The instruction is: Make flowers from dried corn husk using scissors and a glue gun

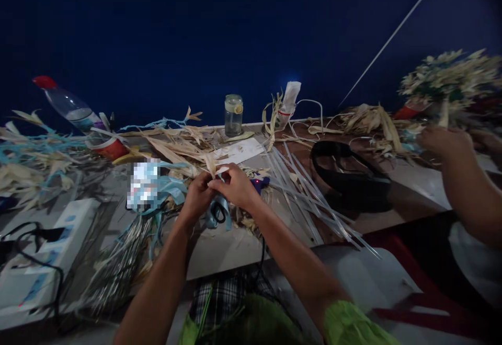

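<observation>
My left hand (pixel 201 192) and my right hand (pixel 238 187) meet over the table, fingers pinched together. Between them a pale dried corn husk strip (pixel 210 164) sticks up from the fingertips. Light blue ribbon (pixel 175 191) lies bunched beside my left hand. Below my fingers is a black loop (pixel 218 211) with more blue strip around it. More dried husks (pixel 172 149) are spread just beyond my hands, next to a white paper sheet (pixel 239 151).
Clear plastic sticks (pixel 309 193) and a black headband-like object (pixel 349 177) lie to the right. A bundle of thin wires (pixel 125 261) and a white power strip (pixel 58 261) are at left. A glass jar (pixel 234 117) stands behind. A co-worker's hand (pixel 447 144) works at far right.
</observation>
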